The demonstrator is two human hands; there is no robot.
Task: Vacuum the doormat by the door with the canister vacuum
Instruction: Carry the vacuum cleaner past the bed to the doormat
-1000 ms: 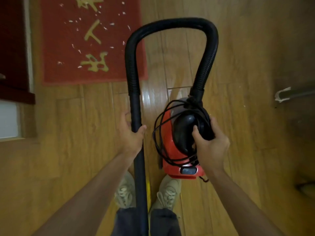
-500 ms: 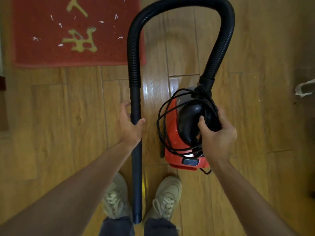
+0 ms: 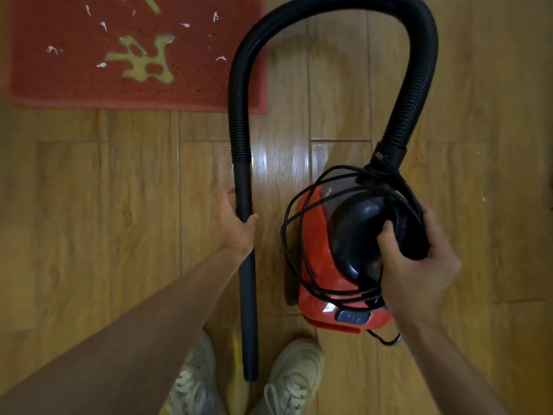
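A red doormat [image 3: 74, 79] with a yellow character and several white scraps lies on the wooden floor at upper left. A red and black canister vacuum [image 3: 344, 256] hangs low over the floor, its black cord [image 3: 291, 223] wound around the body. My right hand [image 3: 419, 265] grips its black top handle. A ribbed black hose [image 3: 344, 7] arches from the canister over to a straight black wand [image 3: 248, 295] that points down between my shoes. My left hand [image 3: 236, 229] grips the wand near its upper end.
Wooden floor planks [image 3: 89, 220] stretch to the left and right of me. My two pale sneakers [image 3: 293, 375] stand at the bottom centre, close to the wand's tip. A loop of cord [image 3: 389, 339] hangs below the canister.
The doormat has slid up and left in view. The canister and my right hand shifted a little to the right. Both grips are unchanged.
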